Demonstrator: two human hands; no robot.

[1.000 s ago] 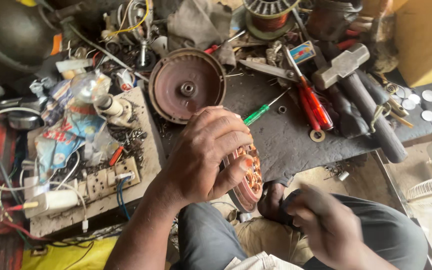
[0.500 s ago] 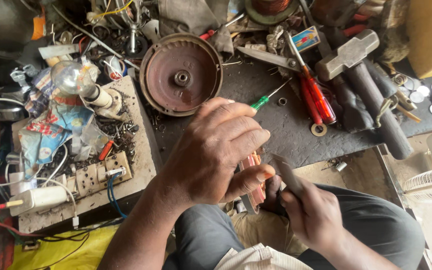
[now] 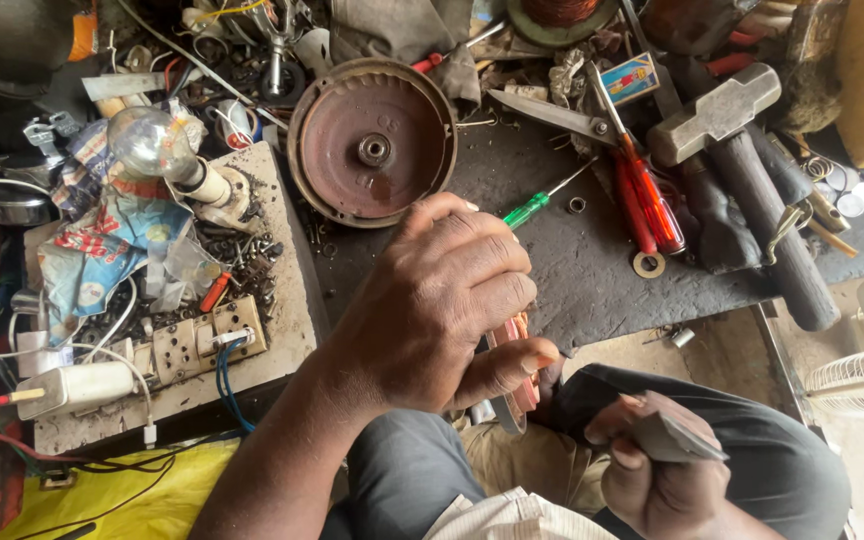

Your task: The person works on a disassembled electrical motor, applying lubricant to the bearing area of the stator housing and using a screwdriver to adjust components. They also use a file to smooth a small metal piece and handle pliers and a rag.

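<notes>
One round rusty metal cover (image 3: pixel 372 145), one green-handled screwdriver (image 3: pixel 529 209) and two hammers lie on the bench (image 3: pixel 592 270). The left hand (image 3: pixel 442 310) is clamped on a copper-wound coil (image 3: pixel 519 372). The right hand (image 3: pixel 667 470) pinches a flat grey piece (image 3: pixel 677 438).

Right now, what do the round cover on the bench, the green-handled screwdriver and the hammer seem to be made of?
Round cover: metal, seemingly rusted or painted reddish-brown, dull, with worn rim.
Green-handled screwdriver: translucent green plastic handle, thin bright metal shaft.
Hammer: grey, scuffed metal head; dark handle, probably wood or rubber-covered, unclear.
</notes>
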